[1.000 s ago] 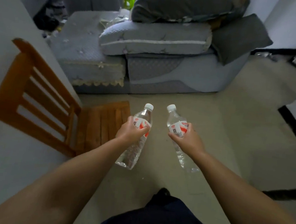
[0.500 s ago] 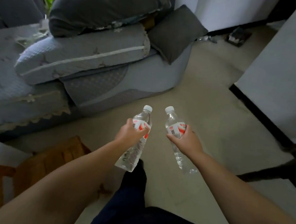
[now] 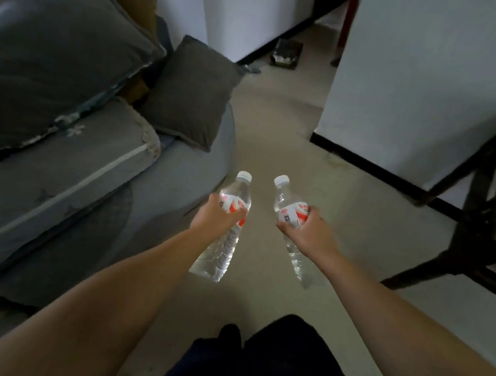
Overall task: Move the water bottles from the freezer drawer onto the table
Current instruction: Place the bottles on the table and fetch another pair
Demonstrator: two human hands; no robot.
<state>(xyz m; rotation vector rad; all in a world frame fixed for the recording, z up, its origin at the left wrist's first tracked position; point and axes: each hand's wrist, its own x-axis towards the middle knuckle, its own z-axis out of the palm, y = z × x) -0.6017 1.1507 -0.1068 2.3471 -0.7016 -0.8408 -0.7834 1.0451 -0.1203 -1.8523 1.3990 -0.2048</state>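
Sofa point(image 3: 57, 206): grey, along the left side
Cushions point(image 3: 189, 91): dark grey, piled on the sofa
Floor point(image 3: 277, 124): pale, bare
Wall point(image 3: 417, 83): white, black skirting
Wooden frame point(image 3: 480, 216): dark, at right

Two clear bottles are seen, the left bottle point(image 3: 227, 222) and the right bottle point(image 3: 290, 219), each topped with a white cap and wrapped in a white label printed in red. The sofa point(image 3: 59, 187) is covered in grey-blue fabric with a pale stripe, and dark grey cushions point(image 3: 189, 94) are laid on it. The floor point(image 3: 276, 130) is coloured pale beige, the wall point(image 3: 419, 68) white with a black skirting, and the table point(image 3: 483, 186) is finished in black.
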